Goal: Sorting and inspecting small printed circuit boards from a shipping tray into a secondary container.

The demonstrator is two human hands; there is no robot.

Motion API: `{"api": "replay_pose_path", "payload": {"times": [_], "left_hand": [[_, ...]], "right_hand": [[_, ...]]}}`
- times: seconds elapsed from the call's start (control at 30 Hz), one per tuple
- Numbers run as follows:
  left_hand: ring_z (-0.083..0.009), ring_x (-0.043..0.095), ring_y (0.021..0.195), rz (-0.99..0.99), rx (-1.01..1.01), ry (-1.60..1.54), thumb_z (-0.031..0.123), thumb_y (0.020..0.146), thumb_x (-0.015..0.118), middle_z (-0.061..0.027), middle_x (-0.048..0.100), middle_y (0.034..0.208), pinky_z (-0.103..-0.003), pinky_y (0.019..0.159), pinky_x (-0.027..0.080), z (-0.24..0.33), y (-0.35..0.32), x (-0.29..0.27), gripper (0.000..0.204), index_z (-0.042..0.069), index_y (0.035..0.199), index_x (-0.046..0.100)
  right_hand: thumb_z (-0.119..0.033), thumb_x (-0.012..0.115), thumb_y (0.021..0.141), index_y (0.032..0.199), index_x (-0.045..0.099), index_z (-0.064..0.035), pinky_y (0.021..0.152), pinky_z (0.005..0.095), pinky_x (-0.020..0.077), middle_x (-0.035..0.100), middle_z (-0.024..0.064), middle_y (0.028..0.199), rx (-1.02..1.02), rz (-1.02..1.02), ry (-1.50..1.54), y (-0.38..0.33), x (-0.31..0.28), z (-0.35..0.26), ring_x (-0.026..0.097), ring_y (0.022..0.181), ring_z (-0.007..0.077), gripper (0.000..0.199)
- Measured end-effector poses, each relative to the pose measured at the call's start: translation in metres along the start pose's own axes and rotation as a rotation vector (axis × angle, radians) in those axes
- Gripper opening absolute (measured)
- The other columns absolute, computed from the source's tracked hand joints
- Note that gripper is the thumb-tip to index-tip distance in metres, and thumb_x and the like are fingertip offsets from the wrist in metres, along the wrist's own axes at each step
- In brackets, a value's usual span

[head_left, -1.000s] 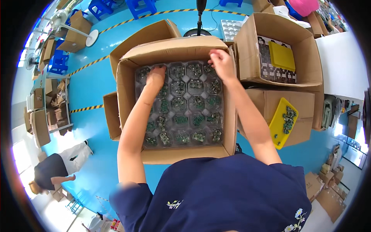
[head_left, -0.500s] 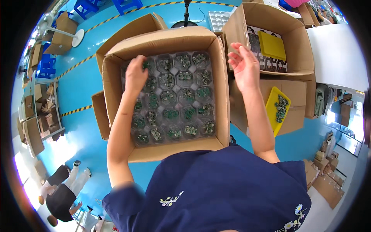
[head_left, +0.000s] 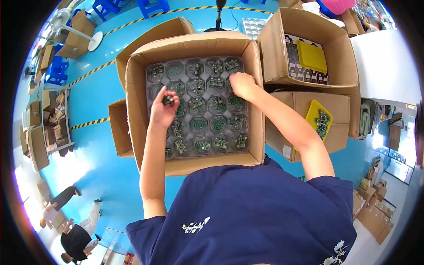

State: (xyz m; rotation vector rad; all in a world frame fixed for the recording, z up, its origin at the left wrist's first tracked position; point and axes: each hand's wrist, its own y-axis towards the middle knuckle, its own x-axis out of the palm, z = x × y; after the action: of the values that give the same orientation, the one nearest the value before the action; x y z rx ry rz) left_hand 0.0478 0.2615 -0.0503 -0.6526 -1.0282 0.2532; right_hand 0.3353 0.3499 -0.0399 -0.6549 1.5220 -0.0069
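A clear plastic tray (head_left: 175,70) with rows of round pockets lies inside a deep cardboard box (head_left: 207,167) in front of me. Most pockets hold small green circuit boards (head_left: 196,106); one in the far row looks nearly bare. Above the tray's left side, my left hand (head_left: 163,110) is closed on a small circuit board (head_left: 168,100), its palm partly turned up. My right hand (head_left: 243,85) reaches down at the tray's right column, fingers curled over a pocket. Whatever those fingers grip is hidden beneath them.
At the right, a yellow tray (head_left: 319,119) of loose circuit boards rests on a closed carton (head_left: 287,110). Behind it stands an open box (head_left: 311,26) with a yellow lid-like piece (head_left: 312,56) inside. A stand (head_left: 218,17) rises beyond my box. People (head_left: 79,238) are at lower left.
My left hand has left the far-left pockets and come nearer with a circuit board. My right hand, open beyond the box's right wall before, has moved left and down onto the tray.
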Motion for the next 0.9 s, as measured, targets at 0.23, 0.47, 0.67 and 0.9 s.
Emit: {"api": "replay_pose_path", "payload": {"times": [0.23, 0.47, 0.67, 0.9], "left_hand": [[-0.0144, 0.061, 0.075, -0.013, 0.232, 1.106, 0.012, 0.082, 0.067, -0.0027, 0.065, 0.083, -0.027, 0.064, 0.050, -0.031, 0.041, 0.013, 0.026, 0.001, 0.105, 0.066], [-0.0414, 0.061, 0.092, 0.159, 0.518, 2.101, 0.022, 0.079, 0.068, -0.0229, 0.065, 0.093, -0.046, 0.079, 0.050, -0.072, 0.060, 0.048, 0.032, 0.001, 0.103, 0.063], [-0.0449, 0.060, 0.096, 0.170, 0.476, 2.219, 0.018, 0.082, 0.061, -0.0284, 0.060, 0.104, -0.049, 0.081, 0.049, -0.083, 0.087, 0.039, 0.049, -0.002, 0.121, 0.040], [-0.0433, 0.060, 0.100, 0.103, 0.298, 2.280, 0.011, 0.082, 0.051, -0.0324, 0.058, 0.110, -0.046, 0.085, 0.050, -0.070, 0.089, 0.047, 0.056, -0.011, 0.129, 0.031]], "right_hand": [[-0.011, 0.052, 0.083, 0.098, 0.068, -0.0001, 0.072, 0.0403, 0.0561, 0.065, 0.0204, 0.098, 0.149, 0.073, -0.073, 0.013, 0.036, -0.013, 0.067, 0.091, 0.0312, 0.023], [-0.010, 0.051, 0.084, 0.095, 0.066, 0.0002, 0.073, 0.0442, 0.0549, 0.059, 0.0268, 0.105, 0.334, 0.213, 0.195, 0.014, 0.048, -0.015, 0.065, 0.090, 0.0375, 0.021], [-0.010, 0.063, 0.069, 0.088, 0.064, -0.0052, 0.074, 0.0442, 0.0516, 0.062, 0.0242, 0.087, 0.148, 0.484, 0.446, 0.006, 0.034, 0.004, 0.063, 0.083, 0.0374, 0.019], [-0.005, 0.047, 0.081, 0.083, 0.054, -0.0045, 0.067, 0.0331, 0.0517, 0.058, 0.0103, 0.083, 0.118, -0.031, 2.600, -0.040, 0.005, 0.001, 0.058, 0.078, 0.0228, 0.007]]}}
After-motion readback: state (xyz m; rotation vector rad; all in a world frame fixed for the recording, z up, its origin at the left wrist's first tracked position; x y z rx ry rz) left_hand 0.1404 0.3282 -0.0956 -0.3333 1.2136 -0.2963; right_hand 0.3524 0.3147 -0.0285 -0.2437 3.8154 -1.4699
